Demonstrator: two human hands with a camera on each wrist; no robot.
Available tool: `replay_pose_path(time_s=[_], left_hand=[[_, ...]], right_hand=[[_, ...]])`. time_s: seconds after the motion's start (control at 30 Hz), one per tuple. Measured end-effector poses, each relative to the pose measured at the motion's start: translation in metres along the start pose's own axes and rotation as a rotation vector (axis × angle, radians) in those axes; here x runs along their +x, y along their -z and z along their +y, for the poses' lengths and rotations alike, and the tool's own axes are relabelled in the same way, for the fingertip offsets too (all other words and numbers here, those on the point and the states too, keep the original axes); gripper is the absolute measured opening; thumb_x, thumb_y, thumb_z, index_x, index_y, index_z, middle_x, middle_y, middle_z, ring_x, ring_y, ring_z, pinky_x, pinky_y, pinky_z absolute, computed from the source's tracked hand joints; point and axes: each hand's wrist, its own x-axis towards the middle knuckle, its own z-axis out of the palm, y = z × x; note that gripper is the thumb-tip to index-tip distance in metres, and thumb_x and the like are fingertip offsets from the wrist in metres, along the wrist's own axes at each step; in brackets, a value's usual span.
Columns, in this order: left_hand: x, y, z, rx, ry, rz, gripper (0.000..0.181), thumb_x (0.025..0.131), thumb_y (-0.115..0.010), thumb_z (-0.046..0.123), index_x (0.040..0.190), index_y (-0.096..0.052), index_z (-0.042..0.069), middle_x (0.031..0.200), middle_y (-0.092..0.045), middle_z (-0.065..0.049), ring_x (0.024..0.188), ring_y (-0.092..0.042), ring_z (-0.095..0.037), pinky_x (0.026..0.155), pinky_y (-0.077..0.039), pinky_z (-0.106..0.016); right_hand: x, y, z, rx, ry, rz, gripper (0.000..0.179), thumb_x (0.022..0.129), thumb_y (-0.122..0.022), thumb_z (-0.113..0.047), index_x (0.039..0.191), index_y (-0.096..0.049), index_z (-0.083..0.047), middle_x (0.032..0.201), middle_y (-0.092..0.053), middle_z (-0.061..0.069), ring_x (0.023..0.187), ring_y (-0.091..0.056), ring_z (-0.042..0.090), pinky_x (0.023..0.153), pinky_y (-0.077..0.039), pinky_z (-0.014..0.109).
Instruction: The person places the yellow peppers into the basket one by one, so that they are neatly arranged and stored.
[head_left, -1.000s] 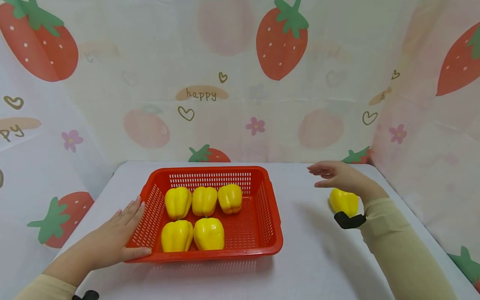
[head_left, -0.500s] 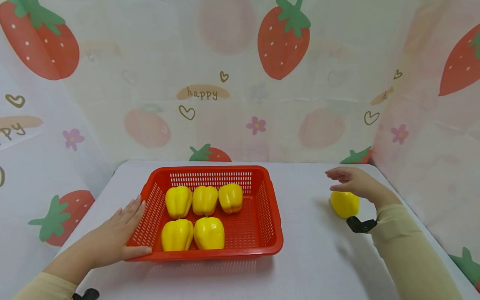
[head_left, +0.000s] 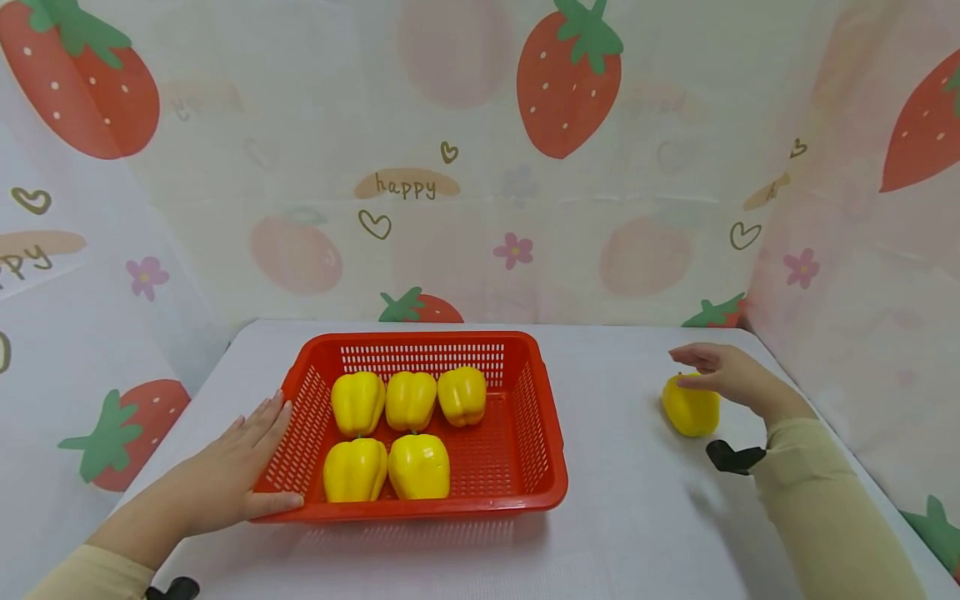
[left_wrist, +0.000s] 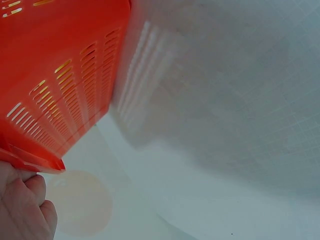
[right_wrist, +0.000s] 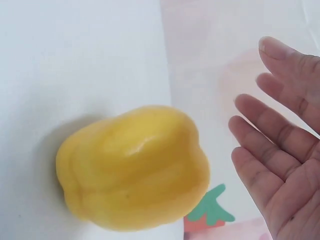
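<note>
The red plastic basket (head_left: 495, 506) stands on the table and holds several yellow bell peppers (head_left: 418, 467), three at the back and the others in front. My left hand (head_left: 217, 475) rests along its left rim, fingers extended and the thumb on the front corner; in the left wrist view its fingers (left_wrist: 35, 192) show under the rim. On the right, a lone yellow bell pepper (head_left: 692, 408) lies on the table. Just over it hovers my right hand (head_left: 735, 377), fingers loosely bent. A gap separates that hand from the pepper (right_wrist: 135, 170) in the right wrist view.
The white table (head_left: 600, 533) runs back to a cloth backdrop (head_left: 480, 100) printed with strawberries, which also lines both sides. Black wrist straps (head_left: 735, 457) sit at both sleeves. The basket's right half shows bare mesh floor.
My right hand has moved right and a little down, from left of the lone bell pepper to over it. My left hand and the basket have stayed put.
</note>
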Motion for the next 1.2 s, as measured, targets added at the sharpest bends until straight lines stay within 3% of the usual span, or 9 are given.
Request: replay_pose_path(time_s=[0.4, 0.87, 1.2], left_hand=[[0.000, 0.001, 0.000, 0.008, 0.003, -0.001, 0.112, 0.069, -0.056, 0.072, 0.145, -0.013, 0.001, 0.150, -0.013, -0.021, 0.134, -0.016, -0.040, 0.104, -0.019, -0.060], [-0.001, -0.001, -0.001, -0.001, 0.029, -0.016, 0.113, 0.068, -0.057, 0.072, 0.146, -0.013, 0.003, 0.150, -0.012, -0.020, 0.135, -0.015, -0.039, 0.104, -0.017, -0.060], [-0.002, 0.002, 0.003, -0.009, 0.010, -0.001, 0.113, 0.069, -0.056, 0.072, 0.146, -0.013, 0.002, 0.150, -0.011, -0.020, 0.135, -0.014, -0.038, 0.105, -0.017, -0.059]], right_hand=[[-0.010, -0.001, 0.018, 0.011, -0.074, 0.011, 0.059, 0.085, -0.064, -0.033, 0.131, -0.045, 0.000, 0.132, -0.044, 0.026, 0.123, -0.034, 0.047, 0.101, -0.027, 0.057], [-0.014, -0.012, 0.040, 0.046, -0.210, -0.016, 0.078, 0.080, -0.065, -0.046, 0.140, -0.034, -0.007, 0.143, -0.026, 0.027, 0.125, -0.026, 0.050, 0.097, -0.027, 0.064], [-0.014, -0.025, 0.050, 0.070, -0.214, -0.010, 0.093, 0.076, -0.070, -0.042, 0.146, -0.018, -0.008, 0.145, -0.017, 0.028, 0.123, -0.028, 0.052, 0.095, -0.031, 0.063]])
